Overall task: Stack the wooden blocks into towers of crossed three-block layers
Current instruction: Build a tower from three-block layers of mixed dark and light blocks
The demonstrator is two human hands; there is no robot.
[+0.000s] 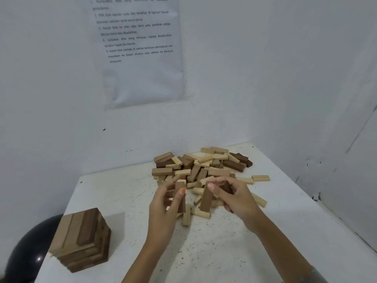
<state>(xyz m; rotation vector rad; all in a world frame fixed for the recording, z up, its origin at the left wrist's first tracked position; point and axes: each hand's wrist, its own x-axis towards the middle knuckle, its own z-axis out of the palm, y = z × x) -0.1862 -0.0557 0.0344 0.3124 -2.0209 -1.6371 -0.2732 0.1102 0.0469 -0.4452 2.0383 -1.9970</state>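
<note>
Gripping upright brown blocks, fingers curled, the left hand and right hand hover beside the pile. The tower stands left of the left hand, the closer one, its top blocks pointing away. The next layer likely lies crosswise.

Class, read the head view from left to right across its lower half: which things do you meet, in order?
black ball → stacked block tower → left hand gripping dark blocks → brown block pinched by the right hand → lone pale block. The loose pile is omitted: it spans both hands.
</note>
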